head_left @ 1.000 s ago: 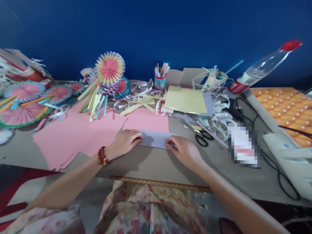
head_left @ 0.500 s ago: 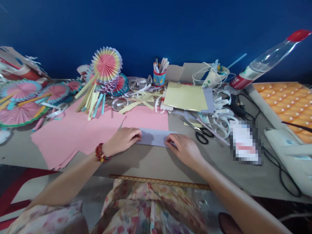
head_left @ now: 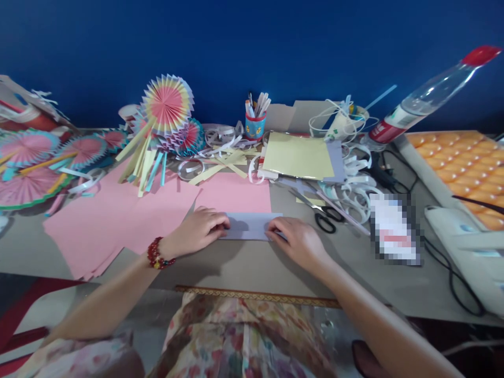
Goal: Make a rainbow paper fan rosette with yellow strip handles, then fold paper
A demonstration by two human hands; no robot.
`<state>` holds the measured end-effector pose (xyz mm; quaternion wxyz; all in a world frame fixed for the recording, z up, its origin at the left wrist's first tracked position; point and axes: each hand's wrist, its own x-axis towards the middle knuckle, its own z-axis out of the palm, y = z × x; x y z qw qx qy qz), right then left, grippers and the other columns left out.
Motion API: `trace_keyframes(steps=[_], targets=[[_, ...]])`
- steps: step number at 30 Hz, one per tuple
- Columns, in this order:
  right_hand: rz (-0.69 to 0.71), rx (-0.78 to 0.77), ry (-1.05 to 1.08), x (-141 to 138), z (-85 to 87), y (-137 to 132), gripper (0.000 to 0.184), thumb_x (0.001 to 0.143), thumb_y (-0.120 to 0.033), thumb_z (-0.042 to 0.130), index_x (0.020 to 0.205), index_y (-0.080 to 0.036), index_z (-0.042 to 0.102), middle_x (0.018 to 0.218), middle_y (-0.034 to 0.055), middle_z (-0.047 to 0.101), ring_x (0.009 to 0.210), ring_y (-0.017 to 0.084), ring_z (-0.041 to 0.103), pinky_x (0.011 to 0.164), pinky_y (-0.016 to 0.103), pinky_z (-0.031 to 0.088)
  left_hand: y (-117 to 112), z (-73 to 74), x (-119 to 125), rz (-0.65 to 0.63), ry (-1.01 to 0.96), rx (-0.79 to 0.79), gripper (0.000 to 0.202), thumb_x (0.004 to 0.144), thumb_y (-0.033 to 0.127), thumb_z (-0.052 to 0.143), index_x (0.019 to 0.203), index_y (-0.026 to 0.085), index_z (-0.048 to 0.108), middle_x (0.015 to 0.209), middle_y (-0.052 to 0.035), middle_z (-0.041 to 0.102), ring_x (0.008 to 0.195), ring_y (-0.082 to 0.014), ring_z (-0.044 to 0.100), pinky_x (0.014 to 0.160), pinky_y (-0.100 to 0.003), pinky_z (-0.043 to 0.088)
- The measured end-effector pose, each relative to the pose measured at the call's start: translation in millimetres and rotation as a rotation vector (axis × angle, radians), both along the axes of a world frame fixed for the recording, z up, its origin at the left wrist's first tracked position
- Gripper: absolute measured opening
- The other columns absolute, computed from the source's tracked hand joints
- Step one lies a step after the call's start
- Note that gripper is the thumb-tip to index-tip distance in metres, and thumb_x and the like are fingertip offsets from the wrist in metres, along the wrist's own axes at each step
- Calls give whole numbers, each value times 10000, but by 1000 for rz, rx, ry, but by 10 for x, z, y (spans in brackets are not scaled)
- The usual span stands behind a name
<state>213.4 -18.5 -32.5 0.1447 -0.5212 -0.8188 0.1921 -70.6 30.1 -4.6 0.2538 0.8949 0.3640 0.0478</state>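
Observation:
A strip of lilac paper (head_left: 250, 226) lies across the table in front of me, with a fold line running along its near edge. My left hand (head_left: 199, 228) grips its left end, fingers curled and thumb at the near edge. At the right end, my right hand (head_left: 295, 239) pinches the paper the same way. Pink paper sheets (head_left: 232, 193) lie just beyond the strip and spread left under my left hand. Scissors (head_left: 326, 218) with black handles rest to the right of my right hand.
Pleated paper fans (head_left: 167, 105) crowd the back left. A pen cup (head_left: 255, 126), yellow paper (head_left: 299, 156) and curled white strips (head_left: 358, 189) sit farther back. On the right are a tilted plastic bottle (head_left: 417, 107), a black cable (head_left: 457, 278) and a pixelated item (head_left: 396, 231).
A fold line now shows along the strip's near edge, where its surface looked plain before. Both hands keep hold of the ends. The view has shifted slightly.

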Motion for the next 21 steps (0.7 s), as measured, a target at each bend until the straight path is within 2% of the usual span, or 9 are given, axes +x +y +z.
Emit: trace_keyframes(steps=[3,21], targets=[[-3,-4,7,1,6,-1,123,963,-277,526,883,-221,600,850,28,690,794,198,622,722,291,388,0,2,9,9,-20,0,137,967,271,521,910,202,625,870,-5,688,864,-183,604,816,-312,375],[-8,-50,15,-17,65,17,103,945,-252,542,866,-219,600,840,33,684,788,196,618,715,278,387,2,-37,-5,-40,-28,41,148,975,270,512,894,199,613,855,-15,673,853,-185,596,782,-302,364]])
